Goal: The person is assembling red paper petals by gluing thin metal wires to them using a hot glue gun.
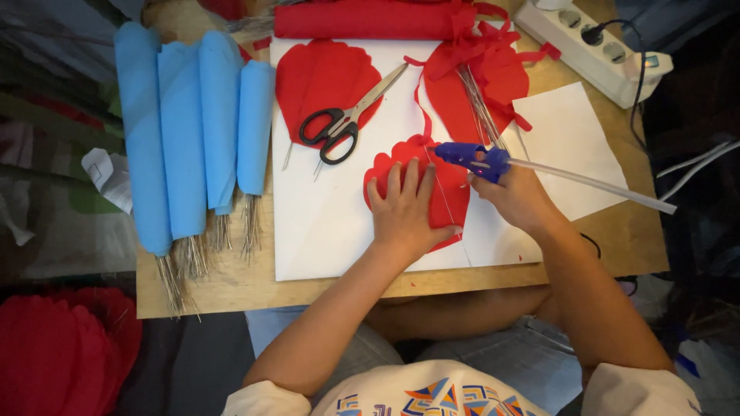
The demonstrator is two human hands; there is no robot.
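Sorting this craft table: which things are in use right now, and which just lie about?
In use: left hand pressing red paper petal; right hand holding blue glue gun.
Lying about: scissors, blue paper rolls, power strip, red roll.

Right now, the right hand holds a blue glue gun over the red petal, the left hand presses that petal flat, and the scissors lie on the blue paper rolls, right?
Not quite. In the head view the scissors lie on another red petal on the white sheet, not on the blue rolls. The rest stands: the right hand holds the glue gun, and the left hand presses the petal.
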